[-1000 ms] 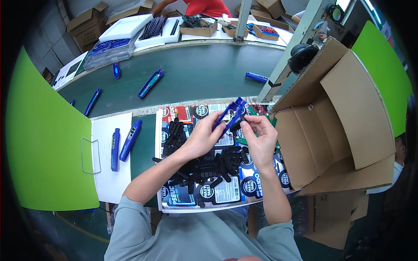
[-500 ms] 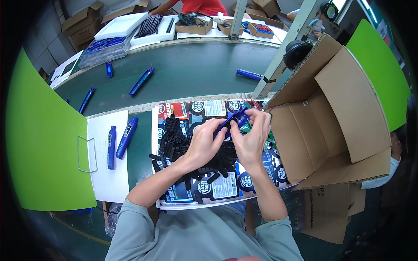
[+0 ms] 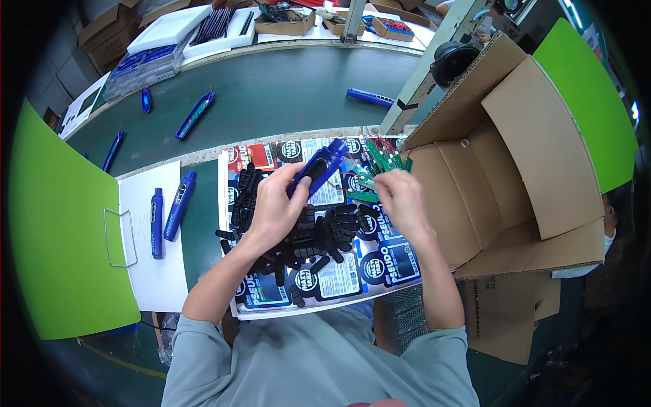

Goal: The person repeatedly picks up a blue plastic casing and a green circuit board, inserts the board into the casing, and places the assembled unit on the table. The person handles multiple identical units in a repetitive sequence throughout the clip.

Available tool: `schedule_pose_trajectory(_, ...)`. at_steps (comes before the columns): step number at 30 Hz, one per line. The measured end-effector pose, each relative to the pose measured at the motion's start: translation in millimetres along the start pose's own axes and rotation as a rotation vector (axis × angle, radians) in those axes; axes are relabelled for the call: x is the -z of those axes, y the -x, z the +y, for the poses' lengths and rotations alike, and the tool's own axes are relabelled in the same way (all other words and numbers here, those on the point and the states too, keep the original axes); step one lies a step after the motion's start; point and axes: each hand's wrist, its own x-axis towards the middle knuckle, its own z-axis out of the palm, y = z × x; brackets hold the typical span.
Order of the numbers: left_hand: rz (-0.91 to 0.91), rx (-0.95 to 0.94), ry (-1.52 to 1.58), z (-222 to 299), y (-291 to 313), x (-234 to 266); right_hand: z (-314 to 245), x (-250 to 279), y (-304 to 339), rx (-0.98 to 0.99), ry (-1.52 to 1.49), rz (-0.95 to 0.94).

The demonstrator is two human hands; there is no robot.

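Head-worn fisheye, close above, facing down and forward over hands (image 3: 274,210).

A grey wall (image 3: 60,54) stood at the upper left, with brown cartons (image 3: 108,39) before it. Across the room ran a long green bench (image 3: 285,88) with a pale rim, its edges bowed by the lens, and past it lay a white-covered surface (image 3: 424,34). A pale metal post (image 3: 425,76) rose near the right, bearing a round black fitting (image 3: 453,64). Lime-green panels (image 3: 71,237) flanked both sides. A tube light (image 3: 570,9) glowed at upper right; a yellow line (image 3: 125,361) crossed the dark floor (image 3: 135,346).
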Motion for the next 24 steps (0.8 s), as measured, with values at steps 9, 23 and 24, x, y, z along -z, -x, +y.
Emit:
schedule_pose_trajectory(9, -0.011, 0.019, 0.038, -4.7, 8.8, 3.1, 9.7, -37.5, -0.6, 0.187, 0.296, -0.18)
schedule_pose_trajectory(23, -0.041, 0.079, 0.078, -14.0, 13.2, 2.6, -5.9, -12.6, -26.9, 0.034, -0.047, -0.228)
schedule_pose_trajectory(24, -0.048, 0.079, 0.081, -13.7, 13.3, 2.4, -5.5, -4.1, -29.5, 0.009, -0.057, -0.149)
